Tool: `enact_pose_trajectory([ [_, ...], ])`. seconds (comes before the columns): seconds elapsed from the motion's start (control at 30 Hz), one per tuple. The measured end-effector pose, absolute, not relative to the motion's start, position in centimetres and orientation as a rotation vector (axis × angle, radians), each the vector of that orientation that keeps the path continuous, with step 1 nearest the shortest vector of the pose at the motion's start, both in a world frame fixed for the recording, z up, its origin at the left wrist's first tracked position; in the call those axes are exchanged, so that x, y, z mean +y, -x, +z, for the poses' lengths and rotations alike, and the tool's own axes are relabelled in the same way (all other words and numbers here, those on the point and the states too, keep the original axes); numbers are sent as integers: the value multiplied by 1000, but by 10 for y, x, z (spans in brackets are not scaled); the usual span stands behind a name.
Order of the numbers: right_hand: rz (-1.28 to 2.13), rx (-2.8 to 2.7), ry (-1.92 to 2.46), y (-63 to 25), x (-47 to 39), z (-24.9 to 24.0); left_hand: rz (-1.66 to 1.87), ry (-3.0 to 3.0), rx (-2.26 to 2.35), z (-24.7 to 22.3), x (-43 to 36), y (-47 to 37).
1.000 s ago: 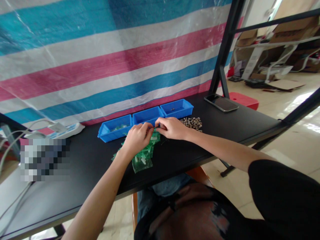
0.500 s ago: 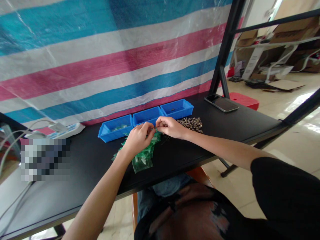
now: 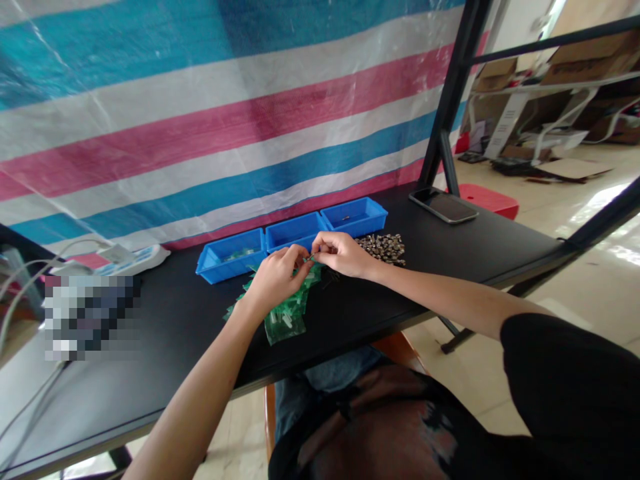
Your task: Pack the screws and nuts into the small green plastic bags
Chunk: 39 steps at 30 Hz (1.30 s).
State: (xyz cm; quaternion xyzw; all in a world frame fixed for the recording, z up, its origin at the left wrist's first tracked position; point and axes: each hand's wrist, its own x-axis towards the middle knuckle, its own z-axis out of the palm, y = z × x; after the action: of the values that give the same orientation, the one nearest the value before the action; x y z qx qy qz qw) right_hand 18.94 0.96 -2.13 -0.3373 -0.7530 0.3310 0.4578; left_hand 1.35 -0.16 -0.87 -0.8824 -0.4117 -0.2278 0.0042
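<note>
My left hand (image 3: pixel 280 272) and my right hand (image 3: pixel 343 253) meet fingertip to fingertip over the black table, both closed in a pinch. Between them is something small and thin with a greenish tint, too small to name. Beneath my left hand lie green transparent plastic bags (image 3: pixel 286 327) with small whitish pieces in or on them. A pile of small metal parts (image 3: pixel 387 249) is just beyond my right wrist. Behind my hands stand three blue bins: the left bin (image 3: pixel 206 268) has some small pale pieces, the middle bin (image 3: pixel 293 225) is partly hidden, and the right bin (image 3: pixel 370 212) holds a small metal part.
A phone (image 3: pixel 443 204) lies at the right of the black table (image 3: pixel 185 340). To the left are a white power strip (image 3: pixel 143 259) with cables and a blurred-out object (image 3: pixel 90 313). A striped plastic sheet (image 3: pixel 240 120) hangs behind, and a black metal post (image 3: pixel 447 120) rises at the right.
Both hands stay almost in place, with slight finger shifts around the small piece. Bins, bags and metal parts have not visibly moved.
</note>
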Motion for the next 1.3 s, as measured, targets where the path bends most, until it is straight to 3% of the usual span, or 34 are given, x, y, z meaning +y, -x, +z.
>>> enact_pose_trajectory([
  [1.0, 716, -1834, 850, -190, 10, -21, -716, 2650, -1278, -7, -3, -13],
  [1.3, 553, -1873, 844, -200, 17, -15, -737, 2664, -1263, -5, -4, -12],
])
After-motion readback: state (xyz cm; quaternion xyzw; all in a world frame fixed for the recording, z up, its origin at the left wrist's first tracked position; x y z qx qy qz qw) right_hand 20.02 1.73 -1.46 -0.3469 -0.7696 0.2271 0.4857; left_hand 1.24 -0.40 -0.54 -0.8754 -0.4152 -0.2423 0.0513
